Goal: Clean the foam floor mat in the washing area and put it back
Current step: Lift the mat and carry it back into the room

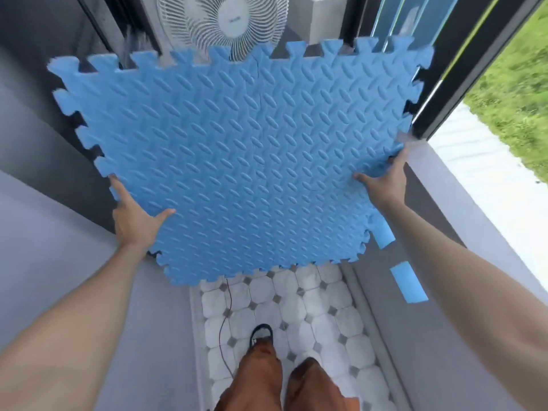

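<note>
Bottom of frame: our feet on the tiled floor (pixel 296 304). Mid-frame, our left hand (pixel 133 221) and right hand (pixel 385 185) each pinch an edge of the blue foam mat (pixel 246 161), held up off the floor. White fan (pixel 222 22) behind, top center.

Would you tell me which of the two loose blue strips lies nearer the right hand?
The upper blue strip, tucked against the mat's lower right corner below the right hand; the other strip lies apart, lower down.
</note>
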Demonstrator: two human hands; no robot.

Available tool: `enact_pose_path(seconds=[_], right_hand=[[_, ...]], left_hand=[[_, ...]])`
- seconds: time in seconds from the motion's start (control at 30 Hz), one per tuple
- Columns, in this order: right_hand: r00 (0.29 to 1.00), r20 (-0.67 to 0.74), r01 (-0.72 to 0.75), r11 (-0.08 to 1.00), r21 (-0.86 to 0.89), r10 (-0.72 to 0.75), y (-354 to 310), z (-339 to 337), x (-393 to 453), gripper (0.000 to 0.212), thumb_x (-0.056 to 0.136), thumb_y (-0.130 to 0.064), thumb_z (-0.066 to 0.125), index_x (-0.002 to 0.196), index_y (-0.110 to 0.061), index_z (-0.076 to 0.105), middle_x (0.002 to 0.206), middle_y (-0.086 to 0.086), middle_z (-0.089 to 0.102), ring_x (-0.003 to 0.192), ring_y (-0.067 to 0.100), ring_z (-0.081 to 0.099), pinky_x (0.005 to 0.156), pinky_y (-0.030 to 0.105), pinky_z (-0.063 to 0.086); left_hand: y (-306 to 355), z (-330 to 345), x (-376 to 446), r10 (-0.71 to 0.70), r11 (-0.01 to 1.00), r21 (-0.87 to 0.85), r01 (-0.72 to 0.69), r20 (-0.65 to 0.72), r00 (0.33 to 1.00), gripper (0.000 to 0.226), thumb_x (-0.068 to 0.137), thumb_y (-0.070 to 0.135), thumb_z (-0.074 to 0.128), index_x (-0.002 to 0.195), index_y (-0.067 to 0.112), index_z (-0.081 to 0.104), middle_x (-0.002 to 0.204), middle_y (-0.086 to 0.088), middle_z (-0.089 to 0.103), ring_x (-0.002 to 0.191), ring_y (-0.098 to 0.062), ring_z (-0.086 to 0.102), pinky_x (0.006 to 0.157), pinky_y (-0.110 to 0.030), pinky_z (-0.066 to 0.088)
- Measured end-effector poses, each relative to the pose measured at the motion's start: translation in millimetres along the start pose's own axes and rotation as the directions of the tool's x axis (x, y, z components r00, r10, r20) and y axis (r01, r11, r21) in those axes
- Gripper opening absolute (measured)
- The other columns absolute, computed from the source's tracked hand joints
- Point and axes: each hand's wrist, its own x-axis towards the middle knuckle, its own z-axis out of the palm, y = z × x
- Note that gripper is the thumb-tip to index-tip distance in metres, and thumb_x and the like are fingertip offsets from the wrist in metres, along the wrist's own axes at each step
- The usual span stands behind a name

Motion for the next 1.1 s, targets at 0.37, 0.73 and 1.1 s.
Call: enact_pose_path(seconds=[0.37, 0.73, 1.1], right_hand=[[0.985, 0.022, -0.159, 0.961, -0.227, 0.168, 116.9, 140.5, 65.8, 0.122, 0.076, -0.026, 0.083, 0.156, -0.025, -0.01, 0.153, 0.003, 0.04, 0.141, 0.023, 0.038, 0.105, 0.032, 0.034], [0.99, 0.123, 0.006, 0.855, -0.518, 0.068, 378.9, 270.4, 134.5, 0.104, 0.087, -0.032, 0.072, 0.152, -0.042, -0.008, 0.144, 0.014, 0.041, 0.126, 0.041, 0.041, 0.109, 0.05, 0.031], [0.965, 0.206, 0.006, 0.773, -0.634, 0.162, 567.1, 347.2, 194.1, 0.095, 0.088, -0.041, 0.068, 0.149, -0.053, -0.003, 0.147, 0.012, 0.037, 0.132, 0.039, 0.035, 0.107, 0.056, 0.037]], left_hand=[[-115.6, 152.4, 76.3, -0.109, 0.994, 0.038, 0.103, 0.22, 0.969, 0.118, 0.074, 0.036, 0.079, 0.149, 0.021, -0.012, 0.126, -0.029, 0.052, 0.119, -0.045, 0.045, 0.092, -0.051, 0.043], [-261.7, 392.1, 85.2, -0.163, 0.97, 0.226, 0.087, 0.343, 0.925, 0.121, 0.077, 0.037, 0.075, 0.148, 0.014, -0.02, 0.15, -0.023, 0.032, 0.129, -0.046, 0.039, 0.101, -0.05, 0.035], [-381.6, 583.8, 85.3, -0.199, 0.951, 0.301, 0.067, 0.432, 0.88, 0.119, 0.08, 0.045, 0.07, 0.145, 0.018, -0.026, 0.146, -0.027, 0.035, 0.125, -0.05, 0.041, 0.098, -0.055, 0.038]])
